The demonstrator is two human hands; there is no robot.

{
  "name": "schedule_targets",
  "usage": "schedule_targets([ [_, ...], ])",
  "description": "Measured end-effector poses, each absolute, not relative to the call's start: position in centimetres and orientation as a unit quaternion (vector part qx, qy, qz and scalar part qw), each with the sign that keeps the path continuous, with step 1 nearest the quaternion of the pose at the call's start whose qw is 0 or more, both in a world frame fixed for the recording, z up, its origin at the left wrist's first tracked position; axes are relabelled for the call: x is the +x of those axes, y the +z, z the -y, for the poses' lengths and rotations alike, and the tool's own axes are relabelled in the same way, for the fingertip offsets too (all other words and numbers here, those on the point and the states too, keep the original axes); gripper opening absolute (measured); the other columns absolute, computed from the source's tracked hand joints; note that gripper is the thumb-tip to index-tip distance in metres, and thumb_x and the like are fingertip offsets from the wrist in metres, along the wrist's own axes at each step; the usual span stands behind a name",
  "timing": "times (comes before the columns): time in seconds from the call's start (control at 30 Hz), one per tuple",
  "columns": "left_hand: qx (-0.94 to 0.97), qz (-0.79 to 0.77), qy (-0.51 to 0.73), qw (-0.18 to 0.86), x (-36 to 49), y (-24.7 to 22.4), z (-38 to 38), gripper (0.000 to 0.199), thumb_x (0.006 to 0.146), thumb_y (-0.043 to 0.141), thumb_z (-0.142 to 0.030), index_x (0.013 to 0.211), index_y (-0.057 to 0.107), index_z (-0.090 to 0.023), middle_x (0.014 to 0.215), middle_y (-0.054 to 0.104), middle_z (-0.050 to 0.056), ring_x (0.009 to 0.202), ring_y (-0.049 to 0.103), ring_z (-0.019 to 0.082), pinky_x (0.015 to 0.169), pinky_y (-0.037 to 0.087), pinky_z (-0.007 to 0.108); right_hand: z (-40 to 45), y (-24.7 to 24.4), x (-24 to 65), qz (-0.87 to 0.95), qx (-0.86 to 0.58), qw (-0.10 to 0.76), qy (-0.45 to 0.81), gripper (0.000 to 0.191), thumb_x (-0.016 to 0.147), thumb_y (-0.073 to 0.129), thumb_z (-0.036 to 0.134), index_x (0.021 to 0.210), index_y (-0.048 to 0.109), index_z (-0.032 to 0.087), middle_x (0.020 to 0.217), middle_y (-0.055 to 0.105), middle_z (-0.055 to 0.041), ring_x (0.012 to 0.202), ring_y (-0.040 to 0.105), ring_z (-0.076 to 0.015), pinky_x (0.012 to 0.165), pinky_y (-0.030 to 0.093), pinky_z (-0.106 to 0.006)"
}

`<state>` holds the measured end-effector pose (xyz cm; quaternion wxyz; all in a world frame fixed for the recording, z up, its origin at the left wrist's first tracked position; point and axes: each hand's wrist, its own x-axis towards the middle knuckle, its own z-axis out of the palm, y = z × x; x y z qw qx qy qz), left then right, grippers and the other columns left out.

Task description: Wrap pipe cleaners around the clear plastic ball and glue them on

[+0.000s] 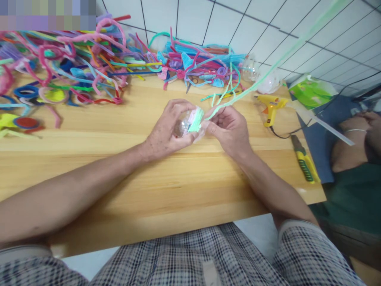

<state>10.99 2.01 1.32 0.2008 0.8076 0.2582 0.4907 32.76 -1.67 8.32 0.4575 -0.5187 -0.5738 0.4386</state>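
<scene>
My left hand is wrapped round a clear plastic ball, held just above the table. Mint-green fuzzy chenille lies over the right side of the ball, next to a pale pink band. At that side my right hand is closed, thumb and forefinger pinching a mint-green pipe cleaner. Its long free length rises past my right hand to the upper right, blurred at the top. The exact spot where the fingertips meet the ball is partly hidden.
A tangled heap of coloured pipe cleaners covers the back left. At the right are a yellow glue gun with a cord, a utility knife and a clear ball. Another person's arm is beyond the table's right edge.
</scene>
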Motion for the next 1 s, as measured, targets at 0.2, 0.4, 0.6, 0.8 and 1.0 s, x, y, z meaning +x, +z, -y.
schedule_targets([
  [0.2,0.821,-0.271,0.461,0.199,10.8,1.5,-2.0,0.058,0.101,0.075,-0.046,0.154,0.054,-0.032,0.152,0.069,0.012,0.144,0.065,0.035,0.125,0.057,0.062,1.5,8.4,32.7,0.577,-0.513,0.452,0.448,0.044,0.078,0.103,0.055,0.092,0.07,0.03,0.082,0.06,0.0018,0.079,0.057,-0.0176,0.069,0.052,-0.031],
  [0.4,0.819,-0.262,0.469,0.204,10.8,1.5,-2.0,0.058,0.1,0.077,-0.043,0.153,0.055,-0.031,0.15,0.069,0.013,0.143,0.066,0.037,0.125,0.057,0.063,1.3,8.4,32.6,0.589,-0.489,0.469,0.439,0.042,0.077,0.102,0.055,0.09,0.073,0.029,0.084,0.063,0.0021,0.079,0.058,-0.0163,0.073,0.055,-0.032],
  [0.6,0.816,-0.281,0.461,0.206,11.0,1.4,-1.9,0.059,0.1,0.077,-0.046,0.153,0.055,-0.035,0.151,0.069,0.012,0.144,0.065,0.036,0.125,0.058,0.064,1.4,8.4,32.7,0.572,-0.513,0.447,0.458,0.036,0.079,0.102,0.046,0.091,0.073,0.029,0.084,0.062,0.0023,0.082,0.06,-0.017,0.073,0.054,-0.031],
  [0.8,0.82,-0.268,0.467,0.194,11.1,1.3,-2.0,0.059,0.1,0.077,-0.044,0.154,0.054,-0.033,0.15,0.069,0.012,0.144,0.066,0.035,0.124,0.057,0.063,0.6,8.4,33.1,0.572,-0.484,0.438,0.497,0.033,0.079,0.101,0.039,0.091,0.072,0.028,0.085,0.063,0.0029,0.08,0.06,-0.0156,0.074,0.055,-0.03],
  [1.0,0.817,-0.252,0.479,0.198,11.0,1.2,-2.1,0.063,0.097,0.081,-0.041,0.153,0.055,-0.033,0.149,0.069,0.011,0.143,0.067,0.036,0.126,0.055,0.061,-0.2,8.4,33.8,0.583,-0.439,0.419,0.539,0.037,0.077,0.1,0.045,0.092,0.073,0.026,0.087,0.068,0.0031,0.08,0.063,-0.0154,0.077,0.059,-0.033],
])
